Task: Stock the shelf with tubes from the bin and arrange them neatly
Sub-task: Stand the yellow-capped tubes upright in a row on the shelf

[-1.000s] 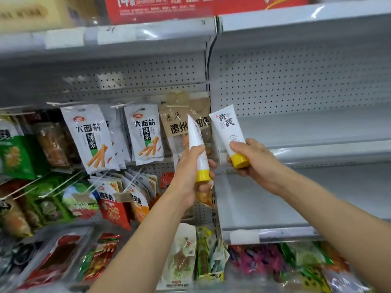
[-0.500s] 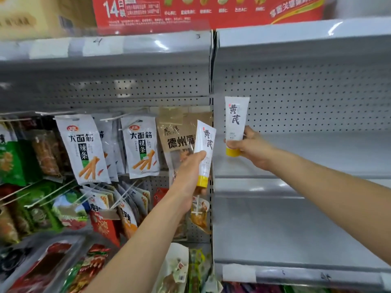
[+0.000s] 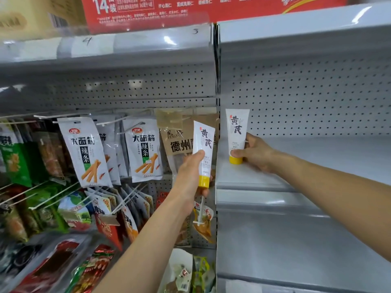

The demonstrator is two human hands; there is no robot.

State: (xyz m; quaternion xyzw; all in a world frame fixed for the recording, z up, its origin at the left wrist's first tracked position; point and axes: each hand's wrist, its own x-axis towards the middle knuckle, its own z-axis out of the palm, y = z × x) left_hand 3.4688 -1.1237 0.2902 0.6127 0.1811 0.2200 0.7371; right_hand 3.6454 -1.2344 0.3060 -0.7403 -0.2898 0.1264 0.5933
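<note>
Two white tubes with yellow caps and black characters are in my hands. My right hand (image 3: 255,153) grips one tube (image 3: 236,132) near its cap, standing it cap-down at the left end of the grey shelf (image 3: 317,157). My left hand (image 3: 190,176) holds the second tube (image 3: 203,144) upright, cap down, in the air just left of the shelf's edge, in front of hanging snack packets. The bin is out of view.
Hanging snack bags (image 3: 84,151) on pegs fill the left bay. A perforated back panel (image 3: 306,98) stands behind the grey shelf. A lower grey shelf (image 3: 296,246) lies beneath it. Red boxes (image 3: 190,9) sit on the top shelf overhead.
My right hand moved its tube down and forward until the cap reached the shelf surface. My left hand with its tube rose slightly toward the shelf edge.
</note>
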